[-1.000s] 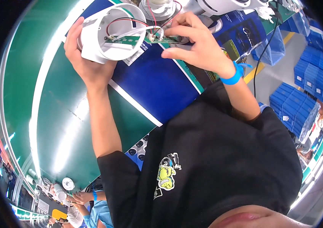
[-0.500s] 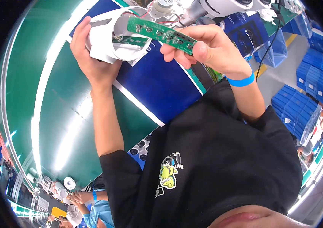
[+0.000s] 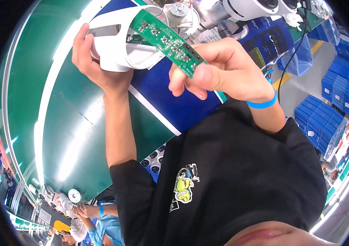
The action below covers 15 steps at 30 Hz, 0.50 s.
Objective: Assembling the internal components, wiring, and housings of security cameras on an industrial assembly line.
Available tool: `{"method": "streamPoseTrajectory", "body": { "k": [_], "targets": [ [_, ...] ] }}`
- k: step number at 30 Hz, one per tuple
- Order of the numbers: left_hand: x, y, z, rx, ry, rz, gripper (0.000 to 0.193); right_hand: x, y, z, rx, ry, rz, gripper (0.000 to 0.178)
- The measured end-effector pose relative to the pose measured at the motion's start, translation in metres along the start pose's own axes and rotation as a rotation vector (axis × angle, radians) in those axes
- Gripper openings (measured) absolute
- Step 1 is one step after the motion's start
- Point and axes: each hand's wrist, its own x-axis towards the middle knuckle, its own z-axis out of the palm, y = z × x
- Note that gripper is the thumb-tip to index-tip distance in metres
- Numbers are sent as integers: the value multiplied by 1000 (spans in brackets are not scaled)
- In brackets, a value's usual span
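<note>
My left hand (image 3: 100, 67) is closed round a white plastic housing (image 3: 115, 57), a wide hollow shell with its open end turned to the right. Between thumb and fingers of my right hand (image 3: 219, 71) is the lower right end of a long green circuit board (image 3: 164, 41) dotted with small black switches. The board slants across the housing's mouth, its upper left end overlapping the rim; whether the two touch I cannot tell. Part of another board shows dimly inside the shell. A blue band circles my right wrist.
Beyond my hands stand a white motor part (image 3: 180, 11) and white rounded housings (image 3: 250, 8). A blue mat (image 3: 178, 98) lies on the green table (image 3: 80, 123). Blue crates (image 3: 320, 123) are stacked at right. At lower left a co-worker's hands (image 3: 86, 211) handle white parts.
My right hand has come down toward me, tilting the board more steeply and turning its face further into view. The housing has shifted and turned slightly in my left hand.
</note>
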Motion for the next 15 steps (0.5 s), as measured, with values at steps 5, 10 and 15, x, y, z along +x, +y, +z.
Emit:
{"method": "streamPoseTrajectory", "body": {
  "k": [5,10,15],
  "targets": [
    [-2,-3,0,-119,12,-26,81,-1,-6,-3,-196,-48,28,35],
    [-2,-2,0,-99,5,-34,80,3,-10,-10,-490,-239,-57,22],
    [-1,2,2,-54,18,6,80,7,-9,-8,-578,-298,-44,20]
  ]
}}
